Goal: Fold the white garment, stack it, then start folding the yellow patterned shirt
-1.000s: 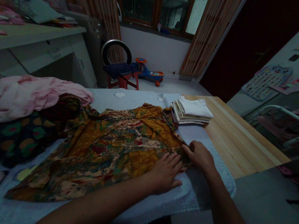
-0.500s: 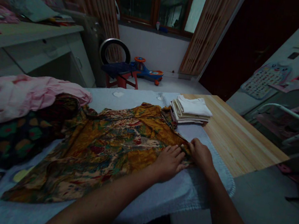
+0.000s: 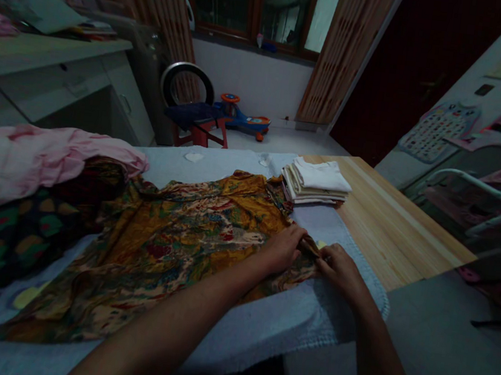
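ITEM: patterned garment (image 3: 190,235) spread on towel (image 3: 289,320) over tabletop (image 3: 387,222) | LEFT: left hand (image 3: 286,248) fingers curled shut on its right edge | RIGHT: right hand (image 3: 341,270) fingers pinching same edge | ADVICE: keep edge taut, move both hands evenly.

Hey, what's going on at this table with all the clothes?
A person has a yellow floral garment spread flat on a white towel over a wooden table. Their left hand and right hand meet at its right edge, and both seem to pinch the fabric there. A stack of folded pale clothes sits just beyond, and a heap of unfolded clothes lies to the left.
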Tool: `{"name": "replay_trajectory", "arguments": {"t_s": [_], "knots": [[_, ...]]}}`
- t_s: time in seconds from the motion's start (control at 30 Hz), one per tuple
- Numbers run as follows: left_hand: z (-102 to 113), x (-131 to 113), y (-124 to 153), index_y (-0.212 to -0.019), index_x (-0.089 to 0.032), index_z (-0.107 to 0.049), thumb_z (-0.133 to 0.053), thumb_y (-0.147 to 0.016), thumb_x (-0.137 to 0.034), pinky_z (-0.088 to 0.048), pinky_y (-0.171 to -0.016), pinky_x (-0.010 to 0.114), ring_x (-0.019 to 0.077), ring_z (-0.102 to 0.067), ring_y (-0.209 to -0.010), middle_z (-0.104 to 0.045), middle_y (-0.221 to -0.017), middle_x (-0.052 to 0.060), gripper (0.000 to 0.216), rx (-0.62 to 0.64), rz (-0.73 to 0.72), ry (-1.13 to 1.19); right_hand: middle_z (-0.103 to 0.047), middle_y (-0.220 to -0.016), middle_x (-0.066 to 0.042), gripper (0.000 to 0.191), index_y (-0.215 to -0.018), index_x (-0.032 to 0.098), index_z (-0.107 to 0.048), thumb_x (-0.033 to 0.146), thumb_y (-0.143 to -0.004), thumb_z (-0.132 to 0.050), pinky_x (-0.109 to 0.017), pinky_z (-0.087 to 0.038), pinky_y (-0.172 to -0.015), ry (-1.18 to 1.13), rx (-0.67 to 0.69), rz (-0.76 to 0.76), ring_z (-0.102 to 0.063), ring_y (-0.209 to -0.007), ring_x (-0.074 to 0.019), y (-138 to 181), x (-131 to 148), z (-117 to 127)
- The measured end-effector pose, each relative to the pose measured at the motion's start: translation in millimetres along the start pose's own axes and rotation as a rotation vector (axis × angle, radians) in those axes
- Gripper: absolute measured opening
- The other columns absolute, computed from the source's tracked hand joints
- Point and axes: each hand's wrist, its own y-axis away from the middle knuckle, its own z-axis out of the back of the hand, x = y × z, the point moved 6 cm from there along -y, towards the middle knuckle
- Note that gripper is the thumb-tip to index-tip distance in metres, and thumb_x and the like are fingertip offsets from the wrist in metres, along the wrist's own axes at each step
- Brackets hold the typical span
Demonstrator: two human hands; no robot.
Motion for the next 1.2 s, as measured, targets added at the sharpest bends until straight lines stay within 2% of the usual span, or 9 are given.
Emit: {"name": "replay_trajectory", "arguments": {"t_s": [0.13,0.2,0.33,0.47,0.53,0.73,0.83,0.97,1.2], "knots": [[0,-4,-11,-0.108,-0.023,-0.067,-0.055,-0.088,-0.018,-0.046,-0.102,0.034,0.0204,-0.056,-0.113,-0.056,-0.124,0.006,0.024,0.001,-0.05,-0.054,-0.056,-0.089,-0.005,0.019,-0.085,0.019,-0.066,0.026,-0.088,-0.049,-0.027,-0.042,-0.081,-0.028,-0.01,0.034,-0.056,-0.089,-0.0191,1,3,0],[1,-4,-16,-0.1,-0.022,-0.07,-0.053,-0.09,-0.021,-0.047,-0.099,0.032,0.0193,-0.059,-0.108,-0.059,-0.119,0.005,0.019,0.001,-0.049,-0.041,-0.055,-0.089,-0.005,0.021,-0.084,0.018,-0.066,0.028,-0.089,-0.048,-0.027,-0.042,-0.081,-0.039,-0.01,0.031,-0.056,-0.09,-0.0194,3,2,1],[8,-4,-22,-0.095,-0.019,-0.068,-0.052,-0.088,-0.016,-0.05,-0.092,0.03,0.0183,-0.062,-0.097,-0.067,-0.098,0.004,0.018,0.014,0.034,0.054,-0.055,-0.086,-0.005,0.018,-0.081,0.018,-0.066,0.029,-0.087,-0.053,-0.028,-0.042,-0.078,-0.061,0.039,0.014,-0.055,-0.089,-0.02,7,-1,-1],[6,-4,-24,-0.101,-0.018,-0.064,-0.046,-0.09,-0.017,-0.051,-0.068,0.024,0.0129,-0.064,-0.066,-0.067,-0.08,-0.001,0.02,0.095,0.15,0.278,-0.055,-0.084,-0.004,0.022,-0.077,0.019,-0.065,0.025,-0.088,-0.047,-0.028,-0.042,-0.079,-0.097,0.066,0.031,-0.055,-0.088,-0.0198,11,-1,1],[3,-6,-24,-0.103,-0.018,-0.063,-0.046,-0.092,-0.02,-0.049,-0.063,0.023,0.0113,-0.061,-0.058,-0.066,-0.077,-0.002,0.02,0.127,0.168,0.313,-0.056,-0.085,-0.005,0.022,-0.077,0.019,-0.065,0.022,-0.087,-0.045,-0.028,-0.042,-0.081,-0.097,0.071,0.034,-0.055,-0.089,-0.0197,13,-1,2],[3,-6,-26,-0.097,-0.019,-0.068,-0.058,-0.091,-0.032,-0.05,-0.081,0.029,0.0198,-0.066,-0.089,-0.073,-0.093,0.005,0.017,0.041,0.181,0.021,-0.059,-0.083,-0.006,0.028,-0.069,0.019,-0.067,0.017,-0.083,-0.042,-0.028,-0.04,-0.08,0.03,0.091,0.017,-0.055,-0.085,-0.019,15,-8,4],[-2,-1,-26,-0.1,-0.019,-0.069,-0.056,-0.092,-0.035,-0.051,-0.083,0.032,0.022,-0.067,-0.093,-0.074,-0.098,0.008,0.021,0.072,0.234,-0.074,-0.06,-0.082,-0.007,0.034,-0.072,0.019,-0.071,0.025,-0.088,-0.042,-0.028,-0.04,-0.079,0.095,0.079,-0.025,-0.056,-0.083,-0.0193,15,-12,5],[-9,2,-26,-0.103,-0.02,-0.069,-0.053,-0.092,-0.03,-0.052,-0.085,0.034,0.0234,-0.067,-0.096,-0.073,-0.103,0.008,0.021,0.103,0.256,-0.147,-0.062,-0.08,-0.007,0.048,-0.073,0.019,-0.074,0.043,-0.095,-0.039,-0.028,-0.039,-0.073,0.14,0.083,-0.069,-0.058,-0.079,-0.0199,14,-13,4],[-8,-1,-28,-0.096,-0.018,-0.071,-0.056,-0.089,-0.025,-0.05,-0.093,0.035,0.0233,-0.061,-0.103,-0.066,-0.104,0.009,0.018,0.018,0.19,-0.177,-0.064,-0.08,-0.008,0.046,-0.072,0.019,-0.071,0.041,-0.097,-0.039,-0.028,-0.037,-0.07,0.195,0.025,-0.109,-0.058,-0.078,-0.0192,15,-11,5]]}}
